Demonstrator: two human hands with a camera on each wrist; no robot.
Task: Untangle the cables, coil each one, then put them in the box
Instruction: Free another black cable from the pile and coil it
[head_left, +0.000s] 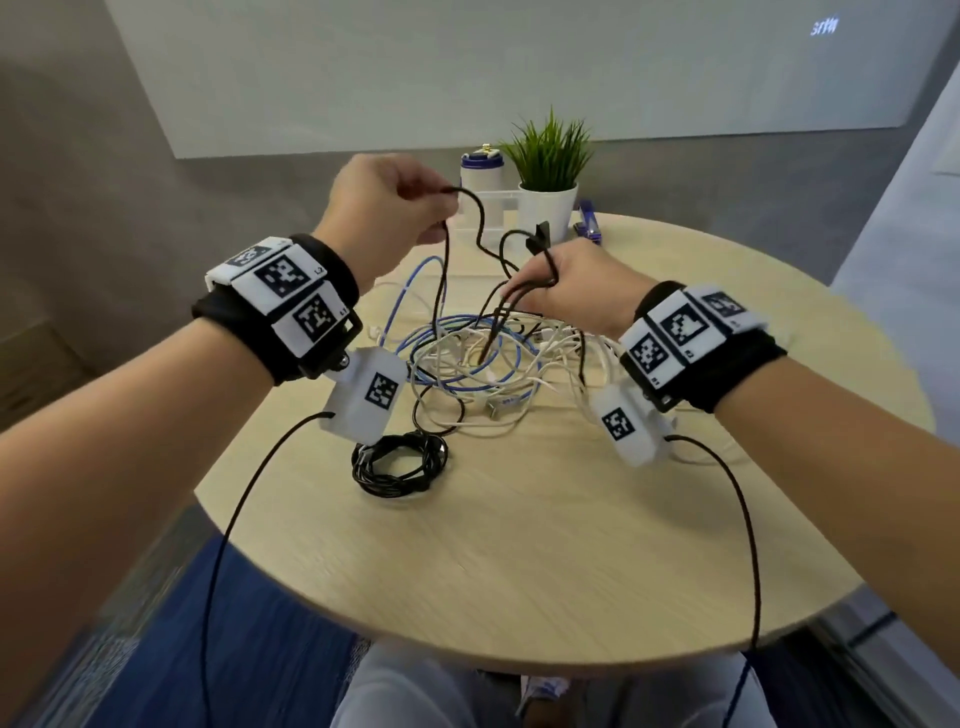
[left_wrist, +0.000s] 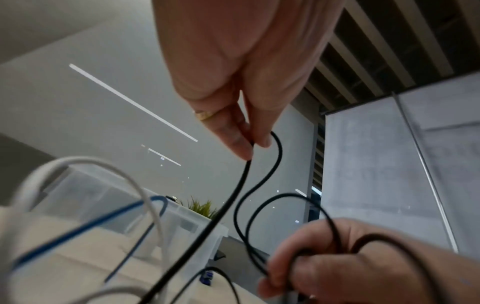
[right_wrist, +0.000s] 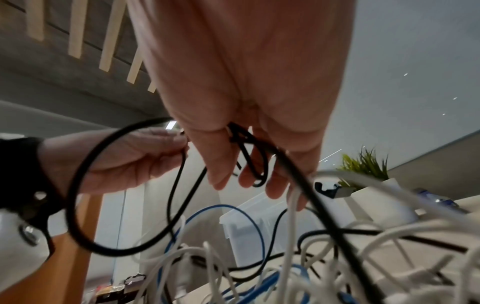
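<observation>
A black cable runs between both raised hands above the round wooden table. My left hand pinches a bend of it between thumb and fingers. My right hand grips several loops of the same black cable in curled fingers. From the hands the cable drops into a tangle of white and blue cables on the table. A finished black coil lies at the near left of the tangle. The clear plastic box stands behind the tangle, mostly hidden in the head view.
At the table's far edge stand a potted green plant, a white-and-blue bottle and a blue object. Thin black leads hang from both wrist cameras over the table's near edge. Bare wood lies in front of the tangle.
</observation>
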